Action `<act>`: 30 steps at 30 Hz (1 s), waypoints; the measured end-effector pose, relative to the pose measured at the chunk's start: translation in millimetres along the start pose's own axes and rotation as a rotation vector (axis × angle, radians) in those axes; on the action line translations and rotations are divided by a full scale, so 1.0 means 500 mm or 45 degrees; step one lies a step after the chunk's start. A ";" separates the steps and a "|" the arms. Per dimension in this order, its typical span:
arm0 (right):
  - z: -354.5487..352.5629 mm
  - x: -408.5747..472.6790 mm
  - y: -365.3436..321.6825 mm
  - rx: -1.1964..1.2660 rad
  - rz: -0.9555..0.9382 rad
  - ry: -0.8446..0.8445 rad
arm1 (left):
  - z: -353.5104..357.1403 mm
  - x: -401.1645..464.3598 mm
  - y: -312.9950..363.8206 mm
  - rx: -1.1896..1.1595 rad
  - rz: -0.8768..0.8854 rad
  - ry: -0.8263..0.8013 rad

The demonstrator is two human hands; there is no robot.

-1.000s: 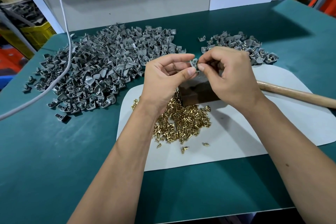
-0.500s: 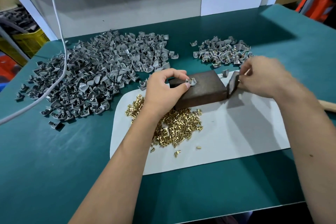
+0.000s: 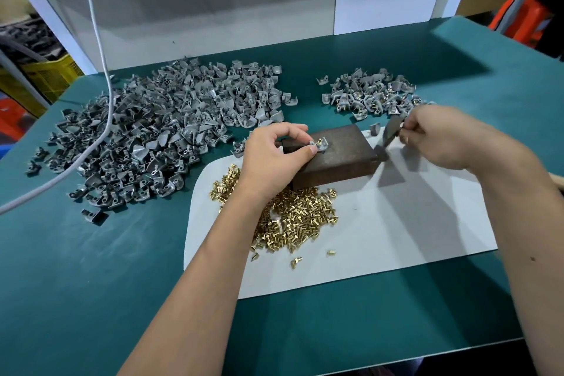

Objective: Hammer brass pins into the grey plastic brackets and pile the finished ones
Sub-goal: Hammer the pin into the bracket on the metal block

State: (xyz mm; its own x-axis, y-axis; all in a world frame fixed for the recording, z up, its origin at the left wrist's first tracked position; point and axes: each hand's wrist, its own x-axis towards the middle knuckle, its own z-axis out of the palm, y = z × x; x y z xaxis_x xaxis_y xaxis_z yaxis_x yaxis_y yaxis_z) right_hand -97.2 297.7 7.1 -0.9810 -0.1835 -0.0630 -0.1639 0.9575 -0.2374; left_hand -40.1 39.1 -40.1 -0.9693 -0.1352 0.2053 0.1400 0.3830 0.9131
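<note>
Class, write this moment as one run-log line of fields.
left hand: pinches bracket with pin on block | right hand: grips hammer, raised beside block | stage: pin not yet driven

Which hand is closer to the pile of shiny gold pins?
Left. The left hand is just above the brass pins, pinching a bracket on the block. The right hand grips the hammer farther right.

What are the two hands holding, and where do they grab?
Left hand pinches the bracket by its near edge on the block. Right hand grips the hammer just behind its head.
</note>
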 end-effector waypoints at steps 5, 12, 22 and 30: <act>-0.020 -0.012 -0.037 0.336 -0.117 0.229 | 0.000 0.004 -0.002 0.005 -0.010 -0.006; -0.019 -0.048 -0.137 0.369 -0.434 0.198 | -0.003 0.005 -0.001 -0.016 -0.042 -0.011; 0.004 -0.051 -0.155 0.141 -0.452 0.295 | -0.001 0.005 0.005 -0.005 -0.064 0.007; -0.015 -0.062 -0.161 0.196 -0.391 0.555 | -0.001 0.002 0.014 -0.004 -0.074 0.009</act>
State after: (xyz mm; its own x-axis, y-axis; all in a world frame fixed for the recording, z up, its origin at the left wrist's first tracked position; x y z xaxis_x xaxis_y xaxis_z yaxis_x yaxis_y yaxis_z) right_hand -54.5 227.9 35.7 -0.8483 -0.3086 0.4303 -0.4638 0.8251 -0.3227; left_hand -40.1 41.3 -33.6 -0.9744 -0.1635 0.1544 0.0841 0.3716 0.9246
